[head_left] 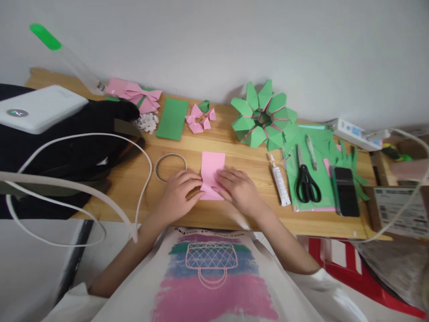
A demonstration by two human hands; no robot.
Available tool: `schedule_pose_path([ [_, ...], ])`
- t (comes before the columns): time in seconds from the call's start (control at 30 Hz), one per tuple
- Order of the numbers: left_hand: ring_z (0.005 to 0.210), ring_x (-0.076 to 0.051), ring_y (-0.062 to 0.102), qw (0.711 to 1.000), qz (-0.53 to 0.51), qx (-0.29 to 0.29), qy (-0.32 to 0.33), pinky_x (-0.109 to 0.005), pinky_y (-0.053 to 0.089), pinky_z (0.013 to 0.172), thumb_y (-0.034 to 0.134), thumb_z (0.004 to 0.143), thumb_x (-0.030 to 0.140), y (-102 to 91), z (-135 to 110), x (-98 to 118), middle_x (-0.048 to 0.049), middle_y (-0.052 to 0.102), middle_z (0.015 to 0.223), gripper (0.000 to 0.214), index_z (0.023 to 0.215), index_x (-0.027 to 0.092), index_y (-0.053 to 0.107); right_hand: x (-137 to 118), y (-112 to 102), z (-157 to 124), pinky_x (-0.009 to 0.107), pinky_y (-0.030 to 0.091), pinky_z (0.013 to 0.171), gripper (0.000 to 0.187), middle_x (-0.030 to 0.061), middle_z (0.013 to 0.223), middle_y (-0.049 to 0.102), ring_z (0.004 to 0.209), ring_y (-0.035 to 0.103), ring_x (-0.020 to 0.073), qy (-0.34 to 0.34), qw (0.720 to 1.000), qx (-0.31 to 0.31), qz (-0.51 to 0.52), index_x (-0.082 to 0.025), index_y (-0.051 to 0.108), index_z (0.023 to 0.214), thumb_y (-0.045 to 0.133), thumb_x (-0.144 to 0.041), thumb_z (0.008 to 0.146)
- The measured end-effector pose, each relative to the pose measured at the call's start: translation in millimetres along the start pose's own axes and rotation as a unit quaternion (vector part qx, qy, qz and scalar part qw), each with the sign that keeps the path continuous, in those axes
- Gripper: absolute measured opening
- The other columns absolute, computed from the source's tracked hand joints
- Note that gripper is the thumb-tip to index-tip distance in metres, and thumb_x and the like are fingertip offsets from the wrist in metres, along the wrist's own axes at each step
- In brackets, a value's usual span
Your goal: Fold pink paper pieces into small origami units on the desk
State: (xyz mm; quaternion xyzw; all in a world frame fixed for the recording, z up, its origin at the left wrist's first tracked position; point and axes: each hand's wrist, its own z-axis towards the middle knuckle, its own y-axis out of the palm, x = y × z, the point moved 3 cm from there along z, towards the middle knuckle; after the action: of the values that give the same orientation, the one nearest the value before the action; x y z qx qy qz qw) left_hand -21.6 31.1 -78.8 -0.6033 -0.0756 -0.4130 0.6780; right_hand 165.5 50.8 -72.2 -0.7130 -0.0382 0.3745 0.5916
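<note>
A pink rectangular sheet of paper (213, 164) lies on the wooden table in front of me, its near part slightly creased or lifted. My left hand (179, 196) grips its left edge near the lower corner, thumb and index finger bent towards each other. On the opposite side my right hand (241, 191) holds the right edge, fingers over the paper and thumb near its lower part. What the fingertips do underneath is hidden. Just beyond my left hand lies a round ring (170, 167), perhaps a roll of tape.
Behind stand a green folded-paper piece (263, 118), small pink folded pieces (197, 123) and a green sheet (172, 118). Glue (279, 181), black scissors (306, 184) and a phone (346, 192) lie right. A white power bank (43, 107), black bag (100, 120) and looping cable (147, 156) crowd the left.
</note>
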Motion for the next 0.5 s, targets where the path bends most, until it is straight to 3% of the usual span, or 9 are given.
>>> schedule_pose_path([
  [0.1,0.104,-0.032,0.057,0.998,0.023,0.026,-0.053,-0.051,0.047,0.092,0.063,0.086,0.025,4.1,-5.9,2.4,-0.0171,0.064,0.106,0.023,0.103,0.01,0.062,2.4,-0.6,1.4,0.045,0.044,0.101,0.028,0.0157,0.123,0.068,0.117,0.06,0.0283,0.015,0.999,0.011,0.043,-0.013,0.069,0.113,0.05,-0.02,0.093],
  [0.2,0.113,-0.035,0.054,0.999,0.021,-0.007,-0.05,-0.054,0.043,0.098,0.064,0.084,0.025,12.0,-8.4,8.1,-0.0187,0.062,0.118,0.029,0.109,0.011,0.064,6.5,-2.1,6.4,0.041,0.046,0.094,0.025,0.0137,0.106,0.074,0.102,0.064,0.026,0.029,0.994,0.035,0.096,-0.014,0.071,0.101,0.048,-0.018,0.092],
  [0.33,0.122,-0.033,0.051,0.997,-0.008,-0.066,-0.032,-0.054,0.038,0.105,0.061,0.084,0.021,15.6,-4.9,11.8,-0.015,0.06,0.129,0.028,0.112,0.018,0.067,13.9,-9.5,11.6,0.032,0.049,0.072,0.034,0.0054,0.072,0.07,0.07,0.062,0.0195,0.059,0.978,0.089,0.18,-0.017,0.066,0.069,0.047,-0.031,0.094],
  [0.5,0.116,-0.032,0.056,0.994,-0.075,-0.049,-0.058,-0.054,0.039,0.105,0.068,0.078,0.024,11.4,4.1,13.7,-0.0113,0.066,0.118,0.024,0.101,0.021,0.071,17.9,-36.7,1.5,0.028,0.05,0.057,0.037,0.003,0.065,0.069,0.06,0.063,0.0173,0.105,0.931,0.197,0.288,-0.017,0.065,0.069,0.051,-0.045,0.089],
])
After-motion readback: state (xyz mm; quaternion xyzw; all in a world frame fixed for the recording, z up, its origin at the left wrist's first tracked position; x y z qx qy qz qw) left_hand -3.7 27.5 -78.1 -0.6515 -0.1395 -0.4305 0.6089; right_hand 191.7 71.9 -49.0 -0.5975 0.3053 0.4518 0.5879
